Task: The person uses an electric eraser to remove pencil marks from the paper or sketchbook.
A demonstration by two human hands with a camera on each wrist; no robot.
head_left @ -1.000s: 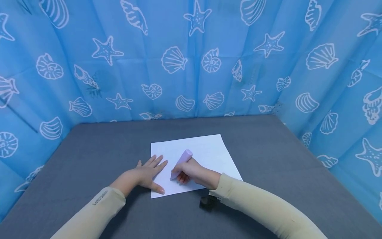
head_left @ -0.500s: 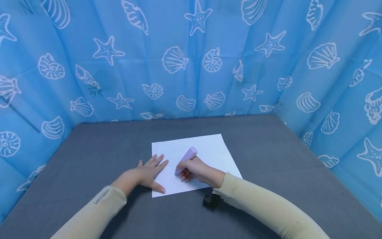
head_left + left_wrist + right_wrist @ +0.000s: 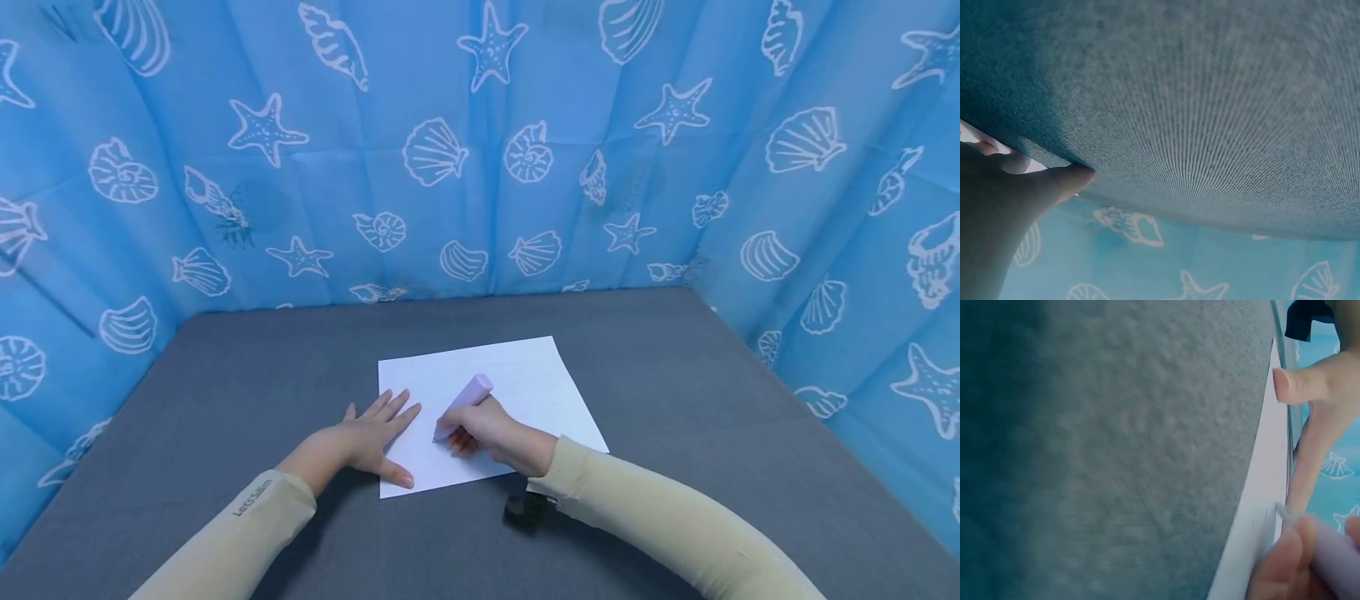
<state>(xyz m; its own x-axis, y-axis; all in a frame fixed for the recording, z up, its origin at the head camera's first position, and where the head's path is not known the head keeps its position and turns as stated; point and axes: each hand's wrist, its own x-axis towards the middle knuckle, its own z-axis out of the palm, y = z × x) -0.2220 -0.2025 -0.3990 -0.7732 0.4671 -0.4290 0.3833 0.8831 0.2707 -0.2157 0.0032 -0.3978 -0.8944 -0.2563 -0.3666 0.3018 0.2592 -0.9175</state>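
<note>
A sheet of white paper (image 3: 517,392) lies a little askew on the dark grey cloth. My left hand (image 3: 367,437) rests on its left edge with the fingers spread and the thumb near the lower left corner. In my right hand (image 3: 483,425) a thick lilac pen (image 3: 468,393) is pinched, leaning up to the right, its tip at the paper left of centre. The right wrist view shows the pen (image 3: 1332,556) close up, its thin tip by the sheet and the left thumb beyond. Any marks on the paper are too small to tell.
Grey cloth (image 3: 285,367) covers the table on all sides of the sheet. A blue curtain (image 3: 337,192) with white shells and starfish hangs behind and at both sides. A black wrist-worn device (image 3: 525,510) sits under the right cuff.
My right hand with the pen has shifted up and right over the paper, then slightly back left. The left hand and the sheet stay in place.
</note>
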